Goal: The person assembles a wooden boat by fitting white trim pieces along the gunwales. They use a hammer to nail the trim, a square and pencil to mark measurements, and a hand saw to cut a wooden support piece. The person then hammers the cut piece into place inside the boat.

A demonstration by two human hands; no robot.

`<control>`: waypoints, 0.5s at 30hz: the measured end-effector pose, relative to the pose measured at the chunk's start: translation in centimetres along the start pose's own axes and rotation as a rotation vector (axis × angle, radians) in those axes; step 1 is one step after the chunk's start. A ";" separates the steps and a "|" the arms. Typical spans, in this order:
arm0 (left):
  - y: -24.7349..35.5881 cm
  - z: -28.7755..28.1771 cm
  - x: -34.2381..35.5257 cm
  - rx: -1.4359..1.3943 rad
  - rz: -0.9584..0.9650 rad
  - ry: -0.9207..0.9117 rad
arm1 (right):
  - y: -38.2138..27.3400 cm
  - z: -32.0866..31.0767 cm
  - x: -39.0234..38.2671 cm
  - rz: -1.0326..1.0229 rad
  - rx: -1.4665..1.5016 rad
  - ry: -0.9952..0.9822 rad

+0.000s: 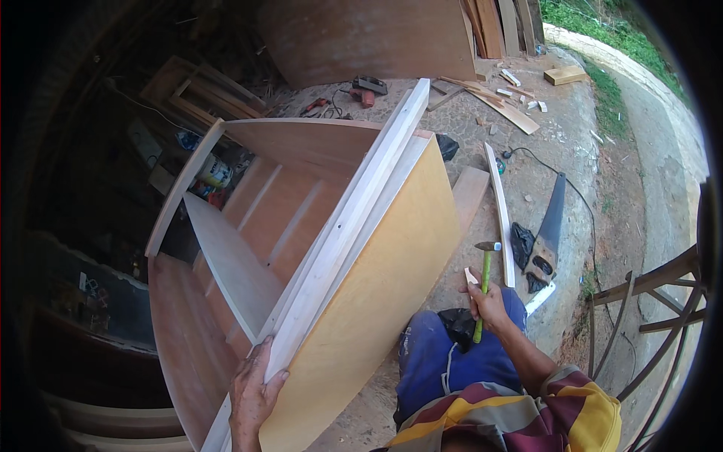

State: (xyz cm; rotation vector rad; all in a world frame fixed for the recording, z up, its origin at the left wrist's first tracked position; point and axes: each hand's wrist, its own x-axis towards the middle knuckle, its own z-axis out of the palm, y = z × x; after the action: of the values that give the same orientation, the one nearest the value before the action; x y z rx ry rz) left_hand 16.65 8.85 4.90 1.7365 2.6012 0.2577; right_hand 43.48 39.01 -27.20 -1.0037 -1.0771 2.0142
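Observation:
A large wooden cabinet frame [392,233] lies before me, its inside open to the left and a yellowish side panel toward me. Along its upper edge runs a long whitish wooden strip [339,227]. My left hand [254,392] grips this strip at its near end, fingers over the inner side and thumb on the outer. Above my lap, my right hand [491,305] holds a hammer [486,275] upright by its green handle. A small pale wood piece [471,276] sticks out beside the fingers of that hand.
To the right lie a handsaw [551,226], a long white batten [498,211] and a black plastic bag [521,245]. A red power tool [364,96] and wood offcuts [512,113] are at the back. A cable [576,188] crosses the ground. A wooden stand [663,294] is far right.

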 end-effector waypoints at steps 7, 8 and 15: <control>-1.4 0.6 -2.0 0.187 -0.024 -0.008 | -0.9 -0.5 1.6 0.002 -0.034 0.060; -1.5 0.6 -2.1 0.199 -0.010 -0.004 | -0.8 -0.8 2.3 0.014 -0.057 0.075; -1.3 2.0 -1.8 0.138 -0.250 -0.042 | 7.8 -10.2 12.0 -0.067 -1.206 0.145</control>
State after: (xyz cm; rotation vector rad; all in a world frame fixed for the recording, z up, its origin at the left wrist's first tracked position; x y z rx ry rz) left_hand 16.37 6.99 2.62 1.4098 2.8275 0.0393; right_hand 44.61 48.87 -41.68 -1.5768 -2.2506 1.0676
